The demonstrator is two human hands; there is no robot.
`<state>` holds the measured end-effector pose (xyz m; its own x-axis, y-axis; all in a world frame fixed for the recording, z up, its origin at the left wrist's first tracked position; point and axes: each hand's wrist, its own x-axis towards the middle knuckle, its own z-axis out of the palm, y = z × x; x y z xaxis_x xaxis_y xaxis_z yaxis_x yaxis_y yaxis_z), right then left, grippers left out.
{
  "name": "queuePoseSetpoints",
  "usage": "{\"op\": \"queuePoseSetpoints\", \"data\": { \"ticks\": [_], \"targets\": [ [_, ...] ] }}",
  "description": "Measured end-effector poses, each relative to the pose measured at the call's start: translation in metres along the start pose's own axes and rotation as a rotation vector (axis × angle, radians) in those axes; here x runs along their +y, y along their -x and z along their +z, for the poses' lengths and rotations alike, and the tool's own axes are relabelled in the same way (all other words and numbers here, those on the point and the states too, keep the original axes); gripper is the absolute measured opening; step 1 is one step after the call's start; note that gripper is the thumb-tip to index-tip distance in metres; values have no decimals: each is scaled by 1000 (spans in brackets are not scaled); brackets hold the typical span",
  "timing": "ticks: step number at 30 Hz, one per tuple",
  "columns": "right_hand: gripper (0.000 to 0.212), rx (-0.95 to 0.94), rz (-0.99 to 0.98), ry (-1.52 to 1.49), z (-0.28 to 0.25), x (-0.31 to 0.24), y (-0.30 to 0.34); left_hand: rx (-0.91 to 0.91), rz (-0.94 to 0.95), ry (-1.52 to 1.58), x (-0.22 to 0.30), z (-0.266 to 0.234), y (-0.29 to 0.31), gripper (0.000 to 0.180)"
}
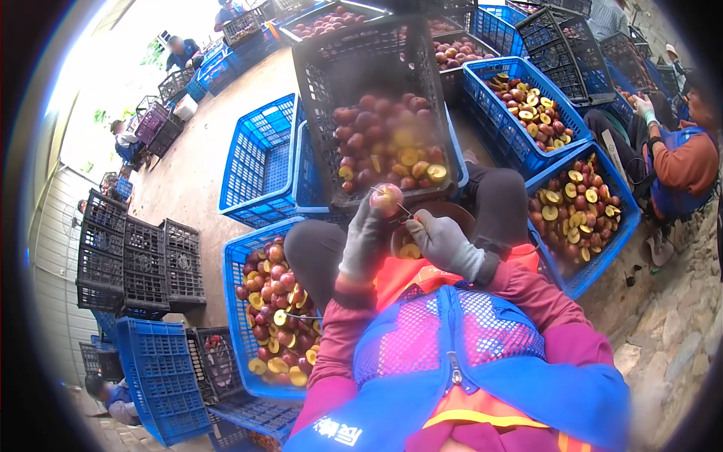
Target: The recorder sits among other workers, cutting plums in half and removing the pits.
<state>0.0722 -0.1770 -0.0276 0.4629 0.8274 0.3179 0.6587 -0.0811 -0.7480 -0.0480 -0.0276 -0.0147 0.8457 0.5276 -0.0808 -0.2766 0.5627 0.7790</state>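
Note:
My gloved left hand point(363, 239) is closed around a reddish plum point(388, 199), holding it up before the near edge of a tilted black crate point(316, 83). In my gloved right hand point(446, 245) is a small knife point(407, 212), its thin blade against the plum's lower right side. Most of the knife's handle is hidden by the fingers. Whole plums point(365, 124) fill the middle of the black crate, and several cut ones lie toward its near end. Below my hands, between my knees, a brown bowl point(461, 218) holds a cut plum piece.
Blue crates of plum halves stand by my left knee point(235, 331), at my right point(631, 226) and farther right point(553, 154). A blue crate point(260, 154) sits beyond the left one. Stacked black crates point(143, 264) are far left. A co-worker point(681, 162) sits at the right.

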Motion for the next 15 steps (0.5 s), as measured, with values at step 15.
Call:
{"op": "queuePoseSetpoints", "data": {
  "ticks": [15],
  "targets": [
    [26,-77,-15,234,18,12,12,207,250,-439,-9,-21,-14,41]
  ]
}}
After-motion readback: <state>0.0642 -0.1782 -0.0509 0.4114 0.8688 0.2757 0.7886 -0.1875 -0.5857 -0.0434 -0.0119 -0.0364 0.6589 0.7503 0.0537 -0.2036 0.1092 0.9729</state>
